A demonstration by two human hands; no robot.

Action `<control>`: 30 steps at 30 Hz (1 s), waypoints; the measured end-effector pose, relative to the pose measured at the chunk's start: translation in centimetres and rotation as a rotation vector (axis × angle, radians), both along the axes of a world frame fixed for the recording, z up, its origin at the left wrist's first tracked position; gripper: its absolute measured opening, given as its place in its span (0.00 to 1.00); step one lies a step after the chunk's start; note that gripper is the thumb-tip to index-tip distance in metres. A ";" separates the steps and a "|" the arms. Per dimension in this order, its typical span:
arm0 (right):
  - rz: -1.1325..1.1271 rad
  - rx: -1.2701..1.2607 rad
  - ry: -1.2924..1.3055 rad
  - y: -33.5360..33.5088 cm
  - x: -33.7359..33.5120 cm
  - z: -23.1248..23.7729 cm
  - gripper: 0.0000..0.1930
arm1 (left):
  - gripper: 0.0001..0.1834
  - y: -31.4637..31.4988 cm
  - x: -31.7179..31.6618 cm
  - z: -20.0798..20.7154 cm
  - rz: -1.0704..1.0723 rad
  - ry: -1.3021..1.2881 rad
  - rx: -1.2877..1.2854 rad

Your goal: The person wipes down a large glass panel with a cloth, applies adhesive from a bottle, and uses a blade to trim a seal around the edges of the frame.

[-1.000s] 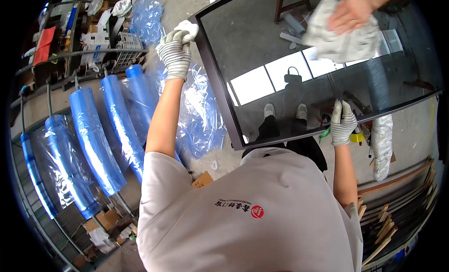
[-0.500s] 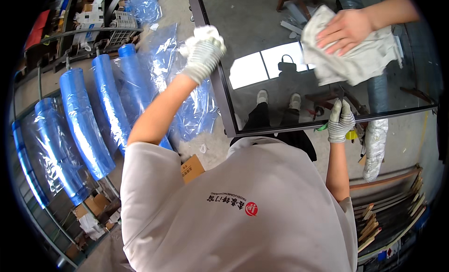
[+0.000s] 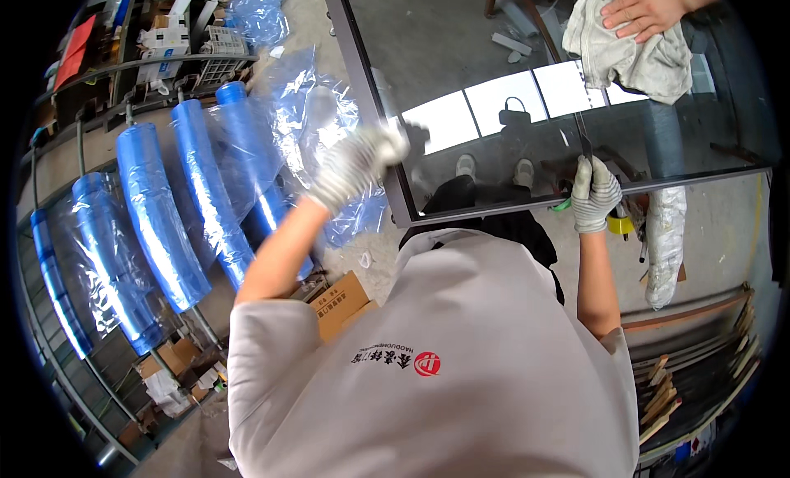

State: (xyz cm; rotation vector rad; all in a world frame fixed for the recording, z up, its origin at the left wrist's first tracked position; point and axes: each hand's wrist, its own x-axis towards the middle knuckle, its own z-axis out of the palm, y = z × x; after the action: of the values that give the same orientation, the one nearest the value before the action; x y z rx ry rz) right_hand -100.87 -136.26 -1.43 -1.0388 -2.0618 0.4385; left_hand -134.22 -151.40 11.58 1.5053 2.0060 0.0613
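My left hand point(image 3: 355, 167), in a striped white glove, is at the left edge of a dark-framed glass panel point(image 3: 485, 75). It is blurred by motion and looks closed around a whitish bunch I cannot make out. My right hand point(image 3: 597, 197), gloved alike, is closed on a thin dark scraper-like tool point(image 3: 586, 142) at the panel's near edge, its tip pointing away over the glass. At the far right another person's bare hand point(image 3: 646, 11) presses a grey-white cloth point(image 3: 629, 54) on the glass.
Rolls of blue plastic film point(image 3: 160, 223) hang on a metal rack at the left. Loose clear film point(image 3: 317, 124) lies on the floor beside the panel. A cardboard box point(image 3: 339, 303) stands near my left elbow. A wrapped tube point(image 3: 666, 248) and a yellow tape roll point(image 3: 620, 224) are at the right.
My left hand has come nearer to me, down along the panel's left edge. The other person's hand and cloth have slid away to the far right. My right hand keeps its hold.
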 end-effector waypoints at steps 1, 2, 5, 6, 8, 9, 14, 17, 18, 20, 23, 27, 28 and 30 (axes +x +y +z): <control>-0.001 0.000 -0.011 0.0 0.0 -0.1 0.05 | 0.06 1.0 -1.6 -1.0 0.277 -0.343 0.610; -0.014 -0.007 -0.019 0.1 0.1 -0.3 0.05 | 0.06 4.3 -3.6 1.3 -0.045 0.295 0.662; 0.012 -0.129 -0.045 -0.1 0.2 0.3 0.06 | 0.21 8.3 -8.8 -1.4 -0.132 0.579 0.672; -0.007 -0.161 0.009 -0.1 0.1 0.1 0.07 | 0.22 8.5 -8.9 -3.3 0.025 0.516 0.318; -0.081 -0.344 0.111 -0.7 0.3 -0.8 0.08 | 0.25 5.8 -7.4 -9.4 -0.002 0.593 0.089; -0.091 -0.396 0.157 -0.9 0.4 -1.0 0.08 | 0.26 3.3 -5.4 -11.3 -0.180 0.743 0.217; -0.064 -0.199 -0.013 -1.9 -0.7 -0.4 0.08 | 0.28 -5.5 6.5 -6.5 -0.157 0.420 -0.154; -0.082 -0.238 0.137 -2.3 -1.1 -1.1 0.10 | 0.27 -10.7 7.6 -8.4 -0.319 0.182 0.005; -0.052 -0.373 0.186 -2.6 -1.5 0.0 0.09 | 0.25 -4.7 7.1 -4.3 -0.391 0.045 -0.580; -0.078 -0.542 0.368 -3.4 -1.5 1.4 0.09 | 0.16 -8.7 2.2 -7.1 -0.053 -0.170 0.034; -0.148 -0.599 0.476 -5.4 -0.6 3.4 0.09 | 0.10 -0.7 -1.7 -3.7 0.185 0.053 0.464; -0.226 -0.707 0.443 -9.0 3.6 3.7 0.09 | 0.22 3.9 -1.7 -6.1 0.055 0.319 0.644; -0.266 -0.797 0.448 -10.1 4.6 3.6 0.09 | 0.21 3.5 1.0 -6.5 -0.103 0.438 0.607; -0.343 -0.853 0.385 -12.3 6.0 3.9 0.11 | 0.19 1.9 5.5 -7.1 -0.090 0.142 0.724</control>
State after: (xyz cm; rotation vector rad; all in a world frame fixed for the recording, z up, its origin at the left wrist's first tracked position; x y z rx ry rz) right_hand -94.82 -148.59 2.42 -1.5997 -1.3020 1.2811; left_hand -128.69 -149.45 4.47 2.0769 2.1388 0.7280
